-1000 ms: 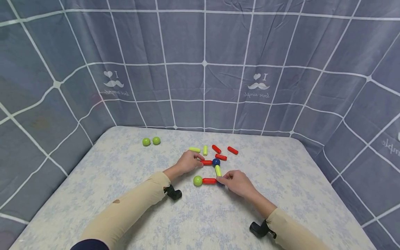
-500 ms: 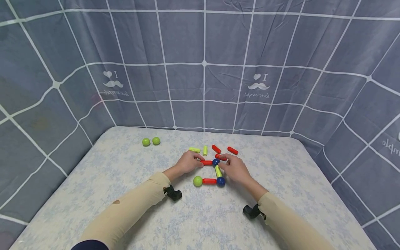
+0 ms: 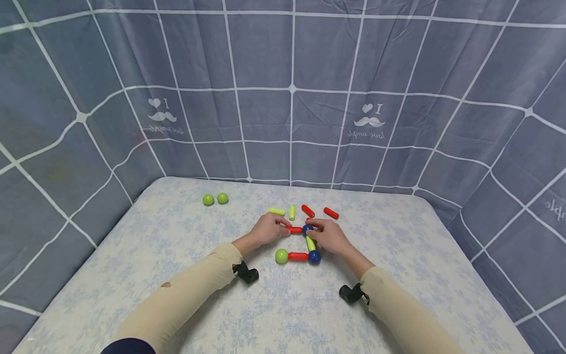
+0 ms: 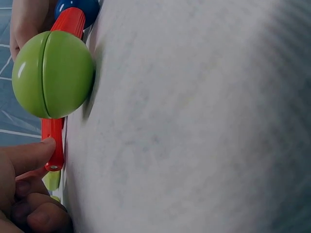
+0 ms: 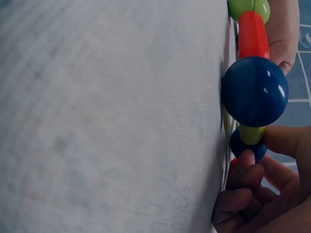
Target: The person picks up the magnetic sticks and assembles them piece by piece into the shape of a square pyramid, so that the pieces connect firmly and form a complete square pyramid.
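Red, green and blue pieces make a small frame on the table (image 3: 177, 275), which is covered with a pale flowered cloth. The left hand (image 3: 268, 229) rests on the cloth with curled fingers and pinches the left end of the far red stick (image 3: 294, 230); the left wrist view shows a fingertip on this stick's end. The other end of the stick meets the far blue ball (image 3: 307, 229). The right hand (image 3: 329, 236) lies just right of that ball, fingers curled around it, and it seems to grip a red piece (image 3: 310, 221) at the ball's far side, but most of that piece is hidden. From the far blue ball a yellow stick (image 3: 311, 243) runs toward the person to the near blue ball (image 3: 314, 256). The near red stick (image 3: 298, 256) joins this ball to the green ball (image 3: 281, 256) on the left. In the right wrist view the near blue ball is large and close, with the yellow stick and the far ball behind it, next to the fingers.

Loose pieces lie behind the hands: two yellow sticks (image 3: 283, 212) and two red sticks (image 3: 319, 212). Two green balls (image 3: 215, 198) lie well apart to the far left, touching each other. A grey checked curtain (image 3: 292, 88) hangs around the table.
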### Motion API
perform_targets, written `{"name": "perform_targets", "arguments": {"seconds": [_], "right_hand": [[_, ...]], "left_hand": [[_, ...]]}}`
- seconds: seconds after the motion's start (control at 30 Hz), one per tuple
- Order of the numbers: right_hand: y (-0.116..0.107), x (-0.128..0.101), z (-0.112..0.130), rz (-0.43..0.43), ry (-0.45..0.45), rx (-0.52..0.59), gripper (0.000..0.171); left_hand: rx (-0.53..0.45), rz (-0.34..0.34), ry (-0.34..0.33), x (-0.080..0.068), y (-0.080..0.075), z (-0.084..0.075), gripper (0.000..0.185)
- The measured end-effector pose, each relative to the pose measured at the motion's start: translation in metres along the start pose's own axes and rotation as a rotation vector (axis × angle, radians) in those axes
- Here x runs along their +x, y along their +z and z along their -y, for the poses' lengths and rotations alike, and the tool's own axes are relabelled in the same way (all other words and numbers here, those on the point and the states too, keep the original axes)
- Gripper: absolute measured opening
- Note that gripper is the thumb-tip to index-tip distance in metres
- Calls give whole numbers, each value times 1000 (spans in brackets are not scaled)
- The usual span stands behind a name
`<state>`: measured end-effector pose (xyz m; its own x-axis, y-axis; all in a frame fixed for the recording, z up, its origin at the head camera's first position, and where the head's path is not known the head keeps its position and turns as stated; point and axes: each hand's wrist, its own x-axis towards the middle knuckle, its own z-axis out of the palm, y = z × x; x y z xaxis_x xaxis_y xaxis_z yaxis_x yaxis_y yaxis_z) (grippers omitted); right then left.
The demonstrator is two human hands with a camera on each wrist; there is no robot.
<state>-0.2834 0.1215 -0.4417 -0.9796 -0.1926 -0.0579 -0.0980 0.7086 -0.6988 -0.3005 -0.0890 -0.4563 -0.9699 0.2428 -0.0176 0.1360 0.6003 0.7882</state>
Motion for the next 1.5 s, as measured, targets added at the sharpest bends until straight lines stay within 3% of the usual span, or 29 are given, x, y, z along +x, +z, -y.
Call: {"name": "perform_targets", "arguments": {"seconds": [0.43,0.73,1.2,1.5], "right_hand": [[4,1,-6,-47,83,81,32],[4,-2,-6,-51,111,119,30],[3,-2,-7,-30,110,168,31],[4,-1,-11,-25,123,186,32]], "left_hand": [[-30,-6,-29,-2,-2,-5,27],[-82,-65,-54,-6,-6,-2,26],[-142,-167,-109,-8,-40,15,27],[-88,-282,-64,-12,-68,36,29]]}}
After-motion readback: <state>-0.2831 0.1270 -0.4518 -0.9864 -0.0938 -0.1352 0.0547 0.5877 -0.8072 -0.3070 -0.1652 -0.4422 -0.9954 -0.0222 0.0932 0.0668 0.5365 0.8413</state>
